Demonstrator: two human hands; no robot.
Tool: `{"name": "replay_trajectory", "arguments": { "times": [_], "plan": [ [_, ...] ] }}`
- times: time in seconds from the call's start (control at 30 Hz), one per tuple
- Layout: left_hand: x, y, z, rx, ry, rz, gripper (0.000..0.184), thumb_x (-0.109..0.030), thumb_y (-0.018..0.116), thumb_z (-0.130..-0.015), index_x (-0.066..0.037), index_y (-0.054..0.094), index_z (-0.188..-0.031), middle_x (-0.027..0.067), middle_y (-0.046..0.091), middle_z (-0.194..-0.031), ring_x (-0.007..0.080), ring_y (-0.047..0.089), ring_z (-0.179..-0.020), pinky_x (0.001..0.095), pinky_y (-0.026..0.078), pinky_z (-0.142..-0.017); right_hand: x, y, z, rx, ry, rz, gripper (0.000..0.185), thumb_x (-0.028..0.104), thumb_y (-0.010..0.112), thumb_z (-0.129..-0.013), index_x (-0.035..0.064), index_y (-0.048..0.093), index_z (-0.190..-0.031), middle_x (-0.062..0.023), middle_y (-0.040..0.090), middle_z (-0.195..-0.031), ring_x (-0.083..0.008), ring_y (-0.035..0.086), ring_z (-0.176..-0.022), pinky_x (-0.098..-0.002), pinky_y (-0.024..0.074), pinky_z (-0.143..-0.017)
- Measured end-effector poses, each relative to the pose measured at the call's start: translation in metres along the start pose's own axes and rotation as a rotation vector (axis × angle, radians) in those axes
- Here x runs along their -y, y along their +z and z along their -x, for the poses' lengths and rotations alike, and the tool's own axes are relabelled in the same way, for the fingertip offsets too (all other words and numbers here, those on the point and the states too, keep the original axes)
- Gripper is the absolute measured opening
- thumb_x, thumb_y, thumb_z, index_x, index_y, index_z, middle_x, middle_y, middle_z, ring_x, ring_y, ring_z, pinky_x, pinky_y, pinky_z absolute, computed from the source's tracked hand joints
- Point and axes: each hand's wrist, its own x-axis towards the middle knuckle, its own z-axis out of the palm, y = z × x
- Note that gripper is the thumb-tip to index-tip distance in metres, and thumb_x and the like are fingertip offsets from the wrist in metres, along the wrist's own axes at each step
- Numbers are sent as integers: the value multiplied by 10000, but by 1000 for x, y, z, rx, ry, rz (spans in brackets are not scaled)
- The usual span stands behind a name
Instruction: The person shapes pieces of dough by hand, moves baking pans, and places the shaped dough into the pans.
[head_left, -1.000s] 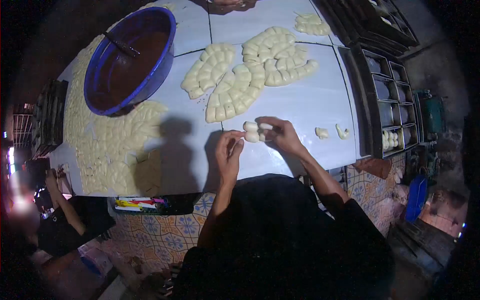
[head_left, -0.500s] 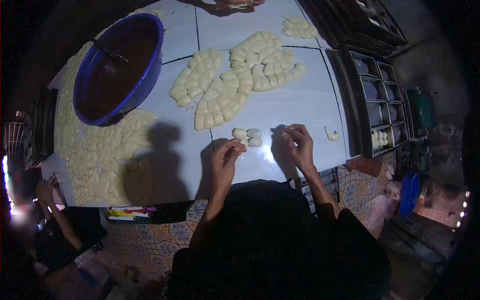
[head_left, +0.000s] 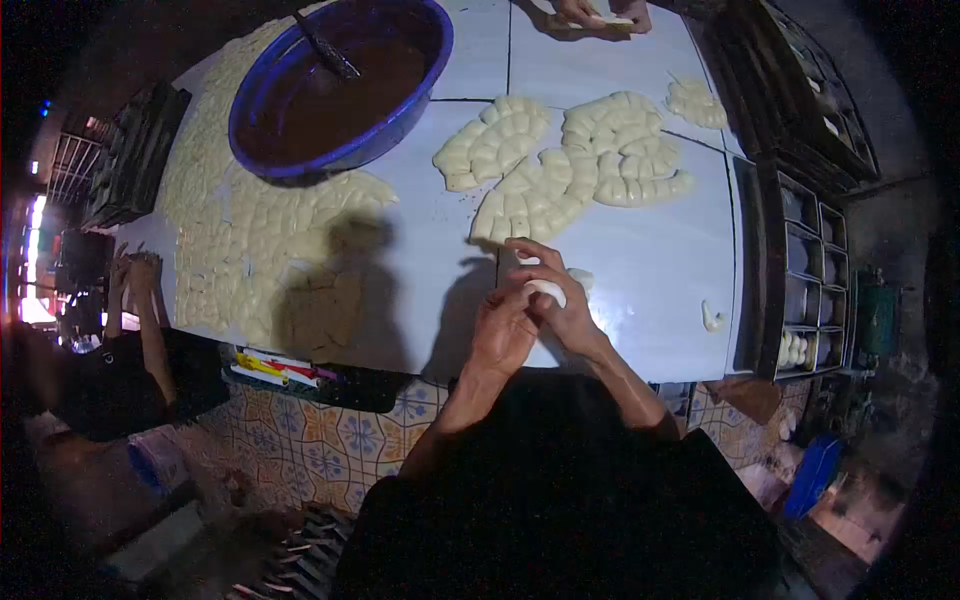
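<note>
Both hands meet low over the white surface (head_left: 655,290), near its front edge and close to the wearer's body. Small white dough piece (head_left: 546,291) sits between them, raised; right hand (head_left: 574,318) pinches it between thumb and curled fingers. Left hand (head_left: 503,335) is cupped against it, fingers bunched; cannot tell if it grips too. More dough (head_left: 582,280) lies just past the right hand, partly hidden.

Room: white surface runs from right hand to the right edge, with one curled scrap (head_left: 712,317) near that side. Tight ahead, right fingertips close to the near end of the segmented dough cluster (head_left: 530,190). To the left, a shadowed strip of surface, then the wide dough spread (head_left: 235,235) reaching the left edge. Blue basin (head_left: 395,137) with brown contents stands behind that spread, brush (head_left: 328,47) leaning inside. Divided metal pans (head_left: 806,251) line up beyond the right edge.

Pose: forearms angle inward from the dark sleeves, wrists together, left palm turned toward the right hand. Another person's hands (head_left: 603,15) work at the far edge; a third person's hand (head_left: 141,270) rests by the left edge.
</note>
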Motion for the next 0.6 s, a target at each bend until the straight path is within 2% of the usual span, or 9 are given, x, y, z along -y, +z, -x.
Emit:
{"name": "replay_trajectory", "arguments": {
  "times": [0.07,0.1,0.17,0.23,0.3,0.4,0.47,0.5,0.6],
  "plan": [
    [-13,21,8,-121,-206,358,319,-199,584,-873,37,595,-1088,92,649,-1002,183,615,-928,326,480,-848,-5,-1,-5,40,82,-145,576,393,620,-863,62,441,-1300,-127,358,-1421,-254,336,-1286,-359,375,-1007],
    [-21,25,2,41,-201,425,661,-495,572,-856,32,489,-1246,146,577,-1162,238,561,-1061,372,451,-916,5,-3,-10,49,169,-316,677,393,623,-866,50,332,-1372,-120,345,-1433,-237,363,-1267,-367,375,-1010],
    [-42,35,-9,348,-208,417,827,-637,542,-801,23,454,-1291,182,565,-1172,287,552,-1079,417,425,-957,-3,-11,-9,103,267,-533,831,418,618,-872,44,162,-1459,-117,296,-1461,-222,392,-1249,-367,377,-1010],
    [-73,45,-43,546,-203,391,1137,-832,504,-663,57,360,-1356,227,491,-1267,353,478,-1177,473,331,-1041,-16,-13,-13,56,266,-438,1068,693,534,-738,98,59,-1487,-112,173,-1511,-250,270,-1326,-405,366,-987],
    [-127,63,-96,329,121,-83,1082,-808,413,-750,95,346,-1342,242,495,-1271,352,520,-1121,490,390,-964,-14,-16,-23,15,253,-444,1183,832,497,-667,148,15,-1503,-117,112,-1537,-267,229,-1346,-438,368,-964],
    [-229,44,-206,-76,553,-1071,693,-579,304,-958,31,605,-1091,105,661,-864,217,646,-797,327,495,-695,-18,-18,-30,-93,257,-442,1122,801,533,-685,197,63,-1505,-114,151,-1527,-255,312,-1269,-436,400,-907],
    [-259,9,-279,-427,596,-1831,733,-602,263,-950,46,605,-936,91,635,-774,224,592,-711,381,471,-709,-24,-17,-31,-148,253,-420,1103,786,541,-697,191,82,-1503,-107,172,-1520,-248,312,-1272,-420,404,-893],
    [-257,3,-281,-247,623,-1833,739,-630,275,-935,27,602,-1015,103,634,-846,251,582,-767,400,456,-767,-23,-15,-32,-156,270,-451,1078,775,539,-713,175,109,-1499,-96,207,-1506,-228,324,-1272,-388,403,-881],
    [-271,-5,-304,-160,-109,-1743,782,-667,228,-917,12,601,-1032,193,622,-972,333,577,-903,438,407,-865,-22,-15,-36,-183,302,-464,1040,750,525,-748,137,136,-1492,-86,270,-1482,-209,376,-1242,-358,401,-890]
  ]
}}
